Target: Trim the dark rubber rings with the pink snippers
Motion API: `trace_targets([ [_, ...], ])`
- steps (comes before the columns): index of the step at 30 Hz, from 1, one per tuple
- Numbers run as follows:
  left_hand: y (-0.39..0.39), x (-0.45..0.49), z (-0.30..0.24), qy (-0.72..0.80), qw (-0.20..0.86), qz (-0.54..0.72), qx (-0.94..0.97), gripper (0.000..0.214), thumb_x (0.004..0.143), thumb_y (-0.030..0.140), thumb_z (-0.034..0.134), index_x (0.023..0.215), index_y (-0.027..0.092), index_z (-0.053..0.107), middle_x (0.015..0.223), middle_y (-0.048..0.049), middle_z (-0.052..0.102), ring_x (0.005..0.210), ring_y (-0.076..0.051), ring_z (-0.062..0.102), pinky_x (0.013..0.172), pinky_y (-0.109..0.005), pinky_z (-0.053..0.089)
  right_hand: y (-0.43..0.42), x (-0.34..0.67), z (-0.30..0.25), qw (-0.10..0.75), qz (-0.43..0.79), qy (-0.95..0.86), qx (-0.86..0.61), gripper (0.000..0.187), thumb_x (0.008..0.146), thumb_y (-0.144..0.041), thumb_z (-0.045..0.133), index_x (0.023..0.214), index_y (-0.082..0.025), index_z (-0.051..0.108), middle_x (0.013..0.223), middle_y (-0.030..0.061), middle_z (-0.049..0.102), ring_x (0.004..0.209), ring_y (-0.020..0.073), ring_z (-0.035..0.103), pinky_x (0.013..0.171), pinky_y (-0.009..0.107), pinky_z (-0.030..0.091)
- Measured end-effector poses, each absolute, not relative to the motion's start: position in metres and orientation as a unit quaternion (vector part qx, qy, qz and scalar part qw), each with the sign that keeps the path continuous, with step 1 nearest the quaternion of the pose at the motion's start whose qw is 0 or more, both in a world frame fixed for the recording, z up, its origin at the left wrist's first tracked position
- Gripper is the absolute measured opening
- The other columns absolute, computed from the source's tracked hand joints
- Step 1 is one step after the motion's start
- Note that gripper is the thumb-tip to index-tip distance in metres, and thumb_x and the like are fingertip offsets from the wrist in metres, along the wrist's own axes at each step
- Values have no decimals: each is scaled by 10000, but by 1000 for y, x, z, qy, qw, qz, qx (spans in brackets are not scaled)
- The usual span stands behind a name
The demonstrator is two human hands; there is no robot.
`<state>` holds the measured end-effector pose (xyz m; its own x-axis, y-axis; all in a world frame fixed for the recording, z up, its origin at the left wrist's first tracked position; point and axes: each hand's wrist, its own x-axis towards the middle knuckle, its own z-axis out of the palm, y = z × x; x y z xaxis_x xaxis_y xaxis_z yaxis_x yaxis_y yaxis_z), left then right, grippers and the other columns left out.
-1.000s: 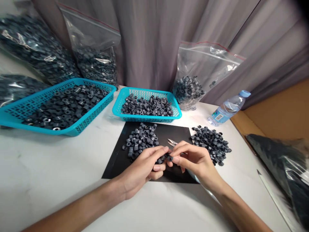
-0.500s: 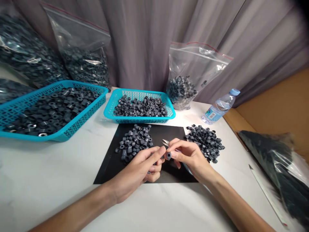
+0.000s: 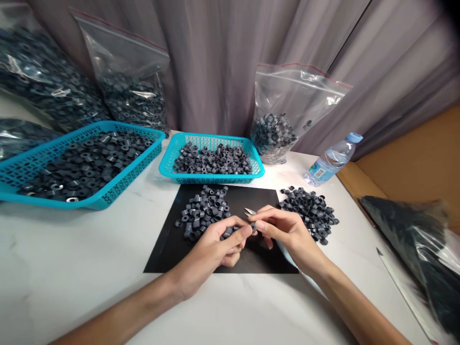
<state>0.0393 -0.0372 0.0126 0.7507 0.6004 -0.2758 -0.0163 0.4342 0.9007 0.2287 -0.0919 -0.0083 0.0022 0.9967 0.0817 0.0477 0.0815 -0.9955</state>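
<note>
My left hand is closed around several small dark grey ring-shaped pieces, some tucked in the palm. Between its fingertips and those of my right hand sits one grey ring, its hole showing. The right hand is closed too, with small pointed scissors in it; only the blade tips stick out beyond the fingers, and the handles are hidden. Both hands are over a black mat. On the mat behind the left hand lies a pile of grey rings. Another pile is by the right hand.
Two blue baskets hold more rings. Zip bags of rings stand against the grey curtain. A water bottle is at the back right. A dark-filled bag lies on the right.
The ring at the fingertips has turned, and the left fingers have shifted, showing more rings in that hand. The whole view has moved slightly, so everything appears a little further right.
</note>
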Motion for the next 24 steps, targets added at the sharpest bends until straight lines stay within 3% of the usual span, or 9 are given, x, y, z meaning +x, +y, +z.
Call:
trace_targets([
  [3, -36, 39, 12, 311, 789, 193, 494, 326, 866, 488, 644, 825, 179, 550, 651, 78, 318, 516, -55, 186, 484, -255, 105, -91, 234, -12, 448, 309, -602, -584, 263, 958, -405, 555, 1103, -254, 715, 1005, 56, 625, 744, 150, 583, 597, 286, 522],
  [7, -37, 38, 13, 315, 783, 195, 500, 298, 894, 464, 618, 845, 183, 531, 665, 80, 321, 521, -50, 192, 489, -253, 111, -90, 240, -23, 334, 30, -670, -662, 348, 919, -424, 619, 1205, -229, 654, 1069, 98, 626, 991, 259, 573, 864, 418, 514],
  [15, -36, 38, 12, 332, 774, 204, 500, 265, 898, 446, 622, 945, 197, 545, 683, 74, 336, 533, -54, 207, 494, -252, 116, -86, 238, -39, 196, -110, -724, -652, 275, 1032, -304, 391, 1033, -204, 647, 929, 96, 641, 852, 241, 582, 733, 361, 480],
  [17, -35, 38, 12, 337, 771, 208, 498, 264, 894, 442, 629, 945, 198, 542, 681, 75, 340, 527, -52, 211, 495, -252, 115, -87, 239, -39, 218, -99, -711, -661, 291, 1041, -298, 354, 974, -210, 623, 881, 84, 633, 824, 229, 590, 706, 337, 467],
  [22, -35, 38, 16, 347, 779, 220, 474, 261, 893, 433, 638, 971, 208, 530, 683, 76, 349, 528, -51, 201, 502, -246, 120, -97, 233, -22, 424, 106, -628, -644, 216, 1050, -309, 335, 999, -218, 525, 763, 6, 600, 637, 138, 582, 607, 242, 454],
  [24, -34, 37, 16, 351, 786, 223, 458, 272, 893, 444, 638, 989, 214, 530, 699, 72, 351, 544, -52, 202, 513, -233, 132, -101, 227, -14, 461, 118, -610, -634, 201, 1041, -306, 367, 997, -214, 540, 719, -9, 559, 613, 127, 557, 572, 228, 434],
])
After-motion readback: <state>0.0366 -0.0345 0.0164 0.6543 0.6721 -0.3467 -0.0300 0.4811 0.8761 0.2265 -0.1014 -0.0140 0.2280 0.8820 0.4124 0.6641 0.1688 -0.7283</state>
